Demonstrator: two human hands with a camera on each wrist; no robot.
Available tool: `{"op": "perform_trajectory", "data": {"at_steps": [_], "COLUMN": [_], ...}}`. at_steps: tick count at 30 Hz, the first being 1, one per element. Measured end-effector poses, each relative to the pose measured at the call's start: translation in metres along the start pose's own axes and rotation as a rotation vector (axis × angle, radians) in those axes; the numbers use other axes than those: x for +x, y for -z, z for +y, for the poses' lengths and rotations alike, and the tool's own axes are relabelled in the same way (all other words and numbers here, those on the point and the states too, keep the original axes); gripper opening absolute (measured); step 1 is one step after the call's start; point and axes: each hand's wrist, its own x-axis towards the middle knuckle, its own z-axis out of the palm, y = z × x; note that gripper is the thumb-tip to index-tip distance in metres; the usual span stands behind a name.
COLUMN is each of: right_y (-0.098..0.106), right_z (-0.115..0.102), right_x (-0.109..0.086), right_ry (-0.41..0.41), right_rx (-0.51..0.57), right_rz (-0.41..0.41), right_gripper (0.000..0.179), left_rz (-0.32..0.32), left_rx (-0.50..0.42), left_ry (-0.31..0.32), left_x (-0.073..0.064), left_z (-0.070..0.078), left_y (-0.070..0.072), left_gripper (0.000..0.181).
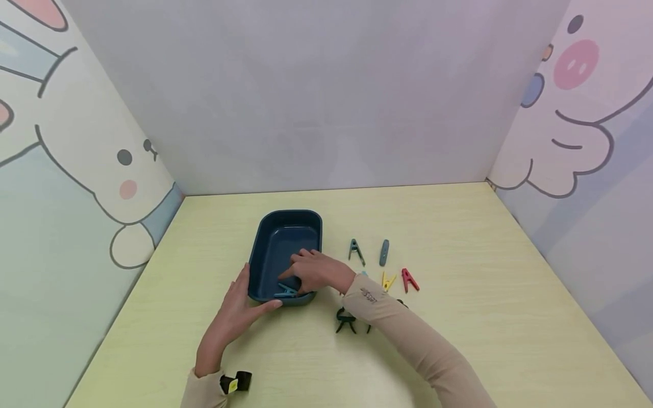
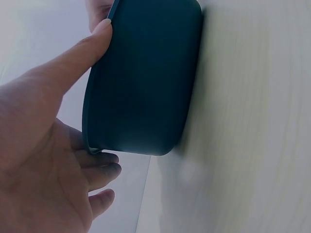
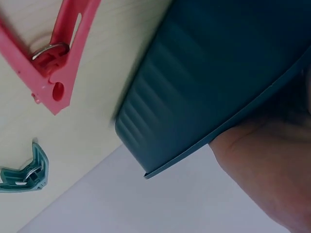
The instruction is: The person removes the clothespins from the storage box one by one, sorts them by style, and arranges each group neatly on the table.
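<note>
A dark blue tub (image 1: 287, 212) stands on the table. My left hand (image 1: 236, 313) grips its near left corner, thumb along the near wall and fingers by the left side; the left wrist view shows the thumb on the rim. My right hand (image 1: 315, 272) reaches over the right rim into the tub, its index finger pointing left and its thumb lower, apart from it. Just below these fingers, a blue clothespin (image 1: 285, 291) lies at the near end of the tub. In the right wrist view the rim hides the right fingertips.
Right of the tub lie a grey-green clothespin (image 1: 356, 252), a grey one (image 1: 384, 253), a yellow one (image 1: 388, 281) and a red one (image 1: 410, 280). A black claw clip (image 1: 346, 319) sits nearer; the right sleeve (image 1: 408, 334) partly covers other pieces. A pale wall (image 1: 326, 113) bounds the back.
</note>
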Motion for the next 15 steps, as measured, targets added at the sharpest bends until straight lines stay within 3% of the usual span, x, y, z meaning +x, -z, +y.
{"op": "perform_trajectory", "data": {"at_steps": [15], "right_y": [0.0026], "right_z": [-0.0047], "right_x": [0.0039], "right_ry": [-0.031], "right_rx": [-0.041], "right_rz": [-0.080], "right_gripper": [0.057], "left_rz": [0.001], "left_rx": [0.011], "left_ry": [0.002], "left_x": [-0.0001], "left_z": [-0.0006], "left_y": [-0.0005], "left_gripper": [0.118]}}
